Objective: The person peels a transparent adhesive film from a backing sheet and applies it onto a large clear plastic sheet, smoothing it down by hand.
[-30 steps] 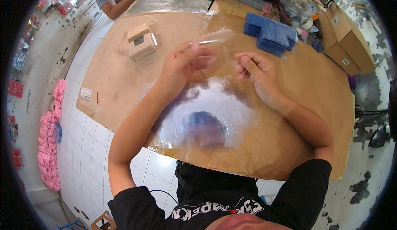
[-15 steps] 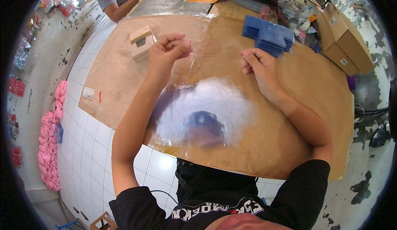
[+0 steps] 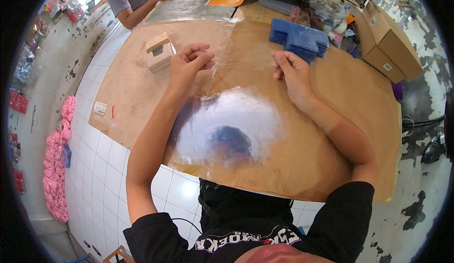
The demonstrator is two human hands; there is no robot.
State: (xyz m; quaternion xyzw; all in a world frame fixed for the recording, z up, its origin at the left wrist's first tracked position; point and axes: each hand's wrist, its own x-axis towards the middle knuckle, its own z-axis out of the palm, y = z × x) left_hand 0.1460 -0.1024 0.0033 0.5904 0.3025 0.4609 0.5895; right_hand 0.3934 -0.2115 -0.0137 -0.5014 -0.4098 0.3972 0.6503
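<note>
My left hand (image 3: 189, 64) is raised over the table, thumb and fingers pinched together; what they grip, if anything, is too clear to make out. Opposite it, my right hand (image 3: 292, 71) pinches what looks like a faint piece of clear plastic film at its fingertips. Below and between my forearms lies a spread pile of shiny clear plastic sheets (image 3: 265, 116), reflecting a dark shape. Just left of my left hand sits a small pale wooden block (image 3: 160, 57) with a dark slot. Beyond my right hand is a stack of blue plastic sleeves (image 3: 302, 38).
Brown paper covers the table (image 3: 340, 135). A cardboard box (image 3: 390, 45) and heaped plastic clutter (image 3: 331, 15) stand at the far right. Across the table, a person's arm (image 3: 142, 10) rests near the far edge. A small white label (image 3: 100, 108) lies at the left edge.
Both hands stay pinched at nearly the same spacing. The whole view has shifted slightly, so the hands and far objects appear a little further left. The pile of clear sheets stays in place.
</note>
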